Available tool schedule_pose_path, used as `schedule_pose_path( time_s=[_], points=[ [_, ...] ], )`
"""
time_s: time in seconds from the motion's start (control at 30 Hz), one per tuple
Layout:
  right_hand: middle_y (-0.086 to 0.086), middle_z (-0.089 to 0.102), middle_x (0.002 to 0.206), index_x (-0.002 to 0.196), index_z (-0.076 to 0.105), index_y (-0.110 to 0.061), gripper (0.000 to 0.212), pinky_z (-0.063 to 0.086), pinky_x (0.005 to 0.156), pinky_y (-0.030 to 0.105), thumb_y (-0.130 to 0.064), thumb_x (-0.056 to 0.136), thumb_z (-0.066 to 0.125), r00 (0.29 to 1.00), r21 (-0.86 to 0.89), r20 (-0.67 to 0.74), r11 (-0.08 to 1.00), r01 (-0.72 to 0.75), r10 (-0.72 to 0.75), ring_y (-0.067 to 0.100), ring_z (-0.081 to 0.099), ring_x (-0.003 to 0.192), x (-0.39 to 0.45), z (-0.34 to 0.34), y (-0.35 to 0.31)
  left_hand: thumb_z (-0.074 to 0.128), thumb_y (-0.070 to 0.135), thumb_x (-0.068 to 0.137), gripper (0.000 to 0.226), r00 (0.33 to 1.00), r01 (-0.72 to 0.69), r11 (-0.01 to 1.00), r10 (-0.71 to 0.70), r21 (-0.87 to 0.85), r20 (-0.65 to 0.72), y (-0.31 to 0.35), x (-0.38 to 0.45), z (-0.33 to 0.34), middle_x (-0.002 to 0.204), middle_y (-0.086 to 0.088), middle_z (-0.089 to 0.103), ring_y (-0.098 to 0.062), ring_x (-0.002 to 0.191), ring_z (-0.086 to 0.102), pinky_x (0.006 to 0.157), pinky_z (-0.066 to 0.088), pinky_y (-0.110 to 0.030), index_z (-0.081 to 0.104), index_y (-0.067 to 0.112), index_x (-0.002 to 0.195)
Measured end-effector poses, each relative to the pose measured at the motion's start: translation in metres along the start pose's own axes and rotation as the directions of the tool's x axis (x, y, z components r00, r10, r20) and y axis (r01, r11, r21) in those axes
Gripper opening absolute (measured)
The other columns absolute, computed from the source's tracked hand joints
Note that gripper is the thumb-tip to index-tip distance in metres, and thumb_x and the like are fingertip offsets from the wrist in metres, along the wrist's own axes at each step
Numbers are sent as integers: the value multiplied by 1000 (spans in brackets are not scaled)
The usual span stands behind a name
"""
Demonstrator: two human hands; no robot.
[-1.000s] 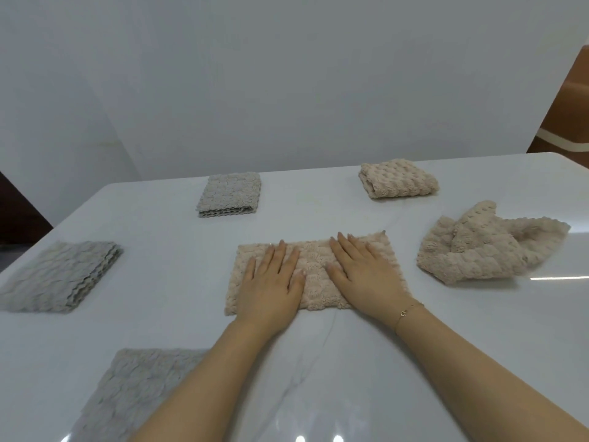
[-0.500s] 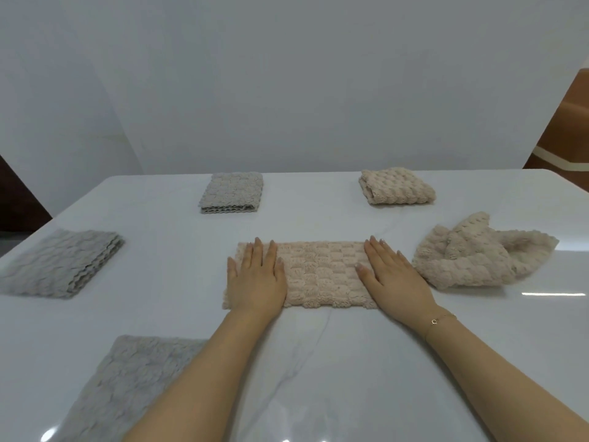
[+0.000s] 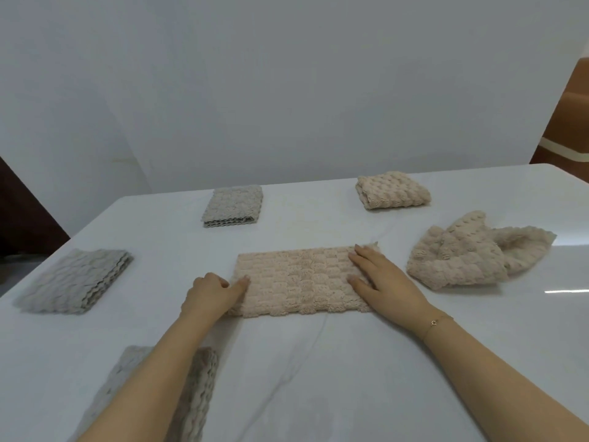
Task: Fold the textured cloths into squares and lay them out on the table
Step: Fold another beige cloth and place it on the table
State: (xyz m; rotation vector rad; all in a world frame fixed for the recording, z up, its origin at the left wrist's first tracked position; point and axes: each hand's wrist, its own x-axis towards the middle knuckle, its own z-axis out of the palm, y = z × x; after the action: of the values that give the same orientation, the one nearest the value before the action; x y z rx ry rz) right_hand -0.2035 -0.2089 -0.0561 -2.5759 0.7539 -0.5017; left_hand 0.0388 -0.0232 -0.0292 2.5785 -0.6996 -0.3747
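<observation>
A beige textured cloth, folded into a long rectangle, lies at the middle of the white table. My left hand pinches its left end, thumb on top and fingers curled at the edge. My right hand lies flat on its right end with straight fingers. A crumpled beige cloth lies to the right. A folded beige square sits at the back right. Folded grey squares lie at the back, at the left and near the front left, the last partly under my left forearm.
A white wall rises just behind the table's far edge. Brown furniture stands beyond the back right corner. The table's left edge runs diagonally past the left grey square.
Both hands slid apart from the cloth's middle to its ends. My left hand went from flat to pinching the left end. The right hand stays flat.
</observation>
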Motion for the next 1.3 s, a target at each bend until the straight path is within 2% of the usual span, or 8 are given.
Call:
schedule_pose_path(
  time_s=[0.13,0.3,0.4,0.57,0.73,1.07,1.2,1.3],
  points=[
    [0,29,155,144,39,-15,55,6,113,20,-43,96,42,999,-23,-43,1000,4,-5,13,20,144,0,3,2,63,49,84,41,991,-24,999,28,-30,128,4,-5,0,71,-1,57,-20,71,55,60,39,-27,54,14,66],
    [-1,55,136,124,61,-17,46,31,112,35,-43,91,42,962,-65,-94,966,250,-256,14,46,129,-7,2,-9,64,24,89,22,993,15,885,39,-465,107,-7,-11,-19,103,-7,66,-23,92,62,78,49,-31,61,8,103],
    [-7,61,128,118,66,-19,43,40,104,29,-45,90,46,946,-15,-28,947,322,-322,6,51,120,-11,7,-25,64,20,89,21,998,56,818,-43,-572,36,-24,-9,-39,104,-14,66,-24,87,63,71,53,-32,61,4,101],
    [-12,52,137,126,61,-23,52,24,107,12,-55,90,42,926,-2,49,927,374,-374,0,42,127,-15,14,-38,67,21,87,16,996,1,778,-54,-629,-64,-26,-15,-52,96,-12,67,-21,79,63,68,53,-31,61,7,92],
    [-14,53,135,124,62,-24,54,25,105,8,-56,87,40,954,151,58,947,283,-294,-7,41,125,-13,12,-39,69,18,84,11,994,-105,688,76,-718,-72,1,-29,-56,90,-8,67,-22,82,63,74,51,-35,62,10,86],
    [-21,65,114,107,71,-25,20,46,98,28,-29,94,55,994,554,93,832,0,-61,-2,58,108,-9,9,-36,74,23,80,19,927,-349,743,364,-571,-92,44,-53,-37,64,10,54,-3,55,47,51,37,-14,58,14,76],
    [-17,67,111,105,71,-24,19,48,96,27,-27,94,56,996,591,87,806,-25,-33,-1,59,106,-8,9,-34,71,22,83,17,945,-314,695,297,-646,-140,41,-49,-32,70,3,58,-8,64,52,55,41,-19,58,11,80],
    [-17,67,108,102,72,-24,16,47,97,31,-26,93,58,996,581,77,814,-18,-33,3,60,106,-8,10,-33,65,20,88,25,986,-161,512,114,-844,-118,28,-39,-40,98,-10,69,-24,89,66,78,54,-36,60,3,105]
  ],
)
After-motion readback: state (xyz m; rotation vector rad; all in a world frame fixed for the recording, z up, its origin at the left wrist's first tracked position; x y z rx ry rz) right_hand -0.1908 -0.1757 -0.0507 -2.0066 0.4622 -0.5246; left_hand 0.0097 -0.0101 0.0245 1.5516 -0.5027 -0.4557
